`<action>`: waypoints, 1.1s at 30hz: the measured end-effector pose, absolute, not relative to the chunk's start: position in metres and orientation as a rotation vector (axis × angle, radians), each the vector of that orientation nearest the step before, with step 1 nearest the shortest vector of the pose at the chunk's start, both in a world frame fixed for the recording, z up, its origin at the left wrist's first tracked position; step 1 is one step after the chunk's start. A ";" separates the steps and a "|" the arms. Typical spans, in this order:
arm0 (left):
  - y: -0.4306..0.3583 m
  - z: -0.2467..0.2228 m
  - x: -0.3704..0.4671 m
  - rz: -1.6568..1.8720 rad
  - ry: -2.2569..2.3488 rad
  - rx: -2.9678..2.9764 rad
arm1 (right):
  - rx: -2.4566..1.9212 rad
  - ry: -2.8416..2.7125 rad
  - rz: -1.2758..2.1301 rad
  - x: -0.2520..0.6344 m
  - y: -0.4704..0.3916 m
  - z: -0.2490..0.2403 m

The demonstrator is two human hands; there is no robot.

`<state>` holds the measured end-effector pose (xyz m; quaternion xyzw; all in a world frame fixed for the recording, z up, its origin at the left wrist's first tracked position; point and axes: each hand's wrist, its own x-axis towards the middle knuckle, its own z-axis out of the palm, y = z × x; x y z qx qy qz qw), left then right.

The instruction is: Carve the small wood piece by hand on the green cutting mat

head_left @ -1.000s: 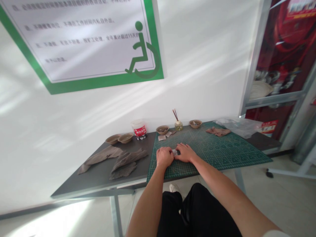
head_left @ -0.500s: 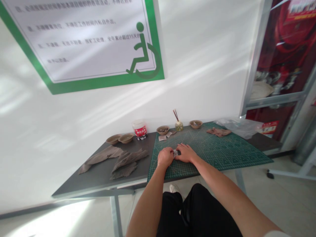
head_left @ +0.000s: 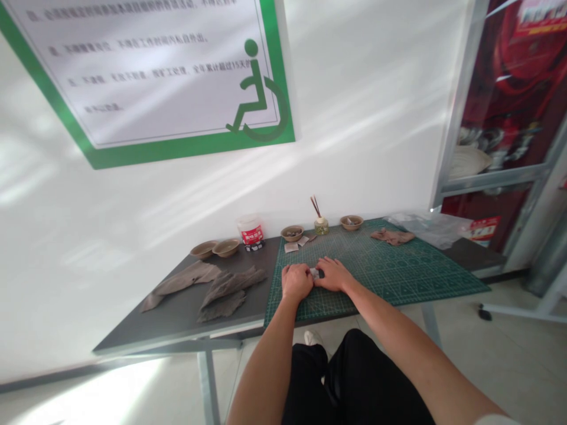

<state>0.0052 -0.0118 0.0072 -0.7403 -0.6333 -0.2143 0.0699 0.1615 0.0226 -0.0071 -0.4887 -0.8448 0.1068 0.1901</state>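
We are holding a pale piece [head_left: 315, 273] at the left part of the mat [head_left: 385, 268]: our left hand [head_left: 297, 281] is gripping its left end in curled fingers, our right hand [head_left: 334, 275] is pinching its right end; far left, squares [head_left: 291, 248] are lying beside a bowl [head_left: 291, 239]

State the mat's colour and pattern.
The mat is green with pale grid lines, seen best in the head view.
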 end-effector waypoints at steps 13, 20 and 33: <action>-0.003 0.005 0.003 -0.627 -1.970 -2.236 | -1.365 -2.376 0.290 0.162 0.024 -0.008; -0.004 0.006 0.004 -0.632 -1.938 -2.335 | -1.376 -2.380 0.294 0.163 0.024 -0.008; -0.015 0.011 0.008 -0.645 -1.950 -2.228 | -1.406 -2.391 0.321 0.162 0.020 -0.004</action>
